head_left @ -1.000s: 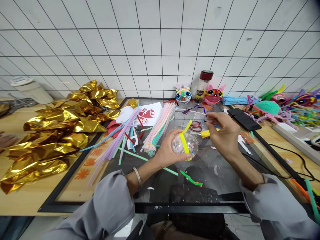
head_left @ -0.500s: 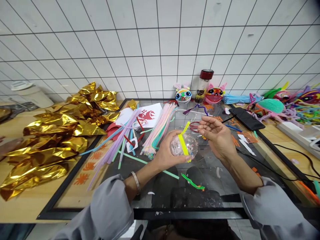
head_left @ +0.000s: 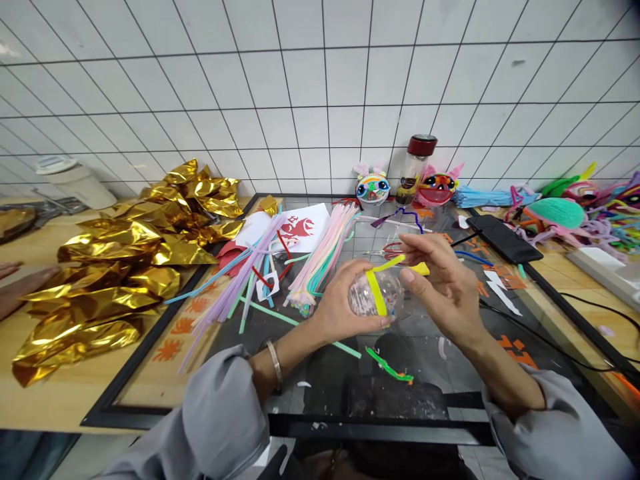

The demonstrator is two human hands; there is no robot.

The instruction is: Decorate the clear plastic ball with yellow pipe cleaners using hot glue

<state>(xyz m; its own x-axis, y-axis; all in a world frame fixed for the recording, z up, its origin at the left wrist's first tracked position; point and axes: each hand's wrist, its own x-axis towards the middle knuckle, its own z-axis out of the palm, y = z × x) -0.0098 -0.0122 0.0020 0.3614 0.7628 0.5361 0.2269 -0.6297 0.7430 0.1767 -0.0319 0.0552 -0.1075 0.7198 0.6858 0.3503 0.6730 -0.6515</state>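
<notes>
My left hand (head_left: 343, 303) is wrapped round a clear plastic ball (head_left: 395, 293), its fingers behind and its thumb underneath. A bright yellow fuzzy strip (head_left: 377, 293) runs across the ball, and its loose upper end sticks out to the right. Beside that end is my right hand (head_left: 443, 287), thumb and fingers apart. A small yellow piece (head_left: 421, 269) shows in the gap between them; whether the hand touches it, I cannot tell. Below the ball a green twisted pipe cleaner (head_left: 387, 365) lies on the dark glass.
Pastel pipe cleaner bundles (head_left: 327, 250) and gold foil (head_left: 115, 267) lie to the left. A person's hand (head_left: 25, 287) is at the left edge. Two decorated balls (head_left: 373, 187) flank a lidded bottle (head_left: 419, 167) at the back. A black phone (head_left: 505, 239) and cables lie right.
My right hand has come closer to the ball and to the loose yellow end. That end now leans further right. The view has shifted slightly, and the other person's hand shows more.
</notes>
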